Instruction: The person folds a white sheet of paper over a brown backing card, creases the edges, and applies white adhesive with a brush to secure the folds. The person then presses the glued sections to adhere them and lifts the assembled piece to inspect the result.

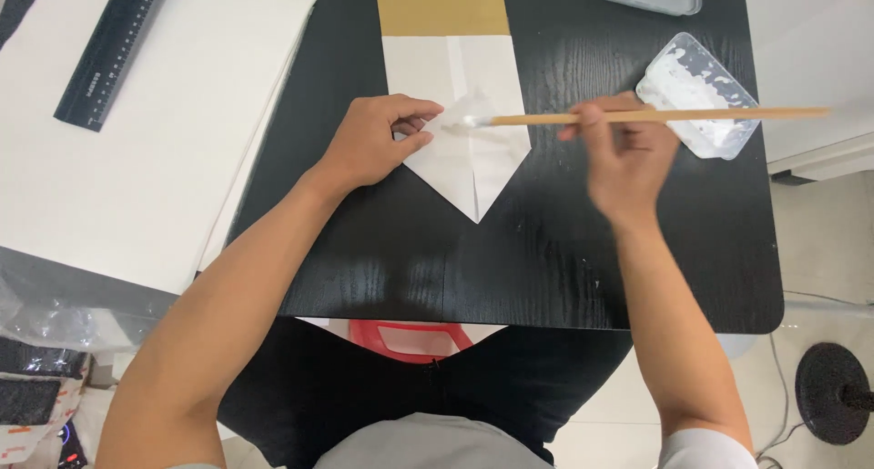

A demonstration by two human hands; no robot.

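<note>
Nearest the camera, two bare forearms reach up over a black table [546,269]. At far left a thick stack of white paper [164,141] lies with a black ruler [111,50] set slantwise on it. Next comes the left hand [373,141], its thumb and fingers pinching the left flap of a folded white paper [460,77] that has a tan band along its top edge and a point aimed toward the person. Right of that, the right hand [624,155] pinches a long wooden brush [655,117] held level, its white bristles touching the fold near the left fingertips. At far right a clear tray of white paste [699,94] sits just beyond the brush handle.
</note>
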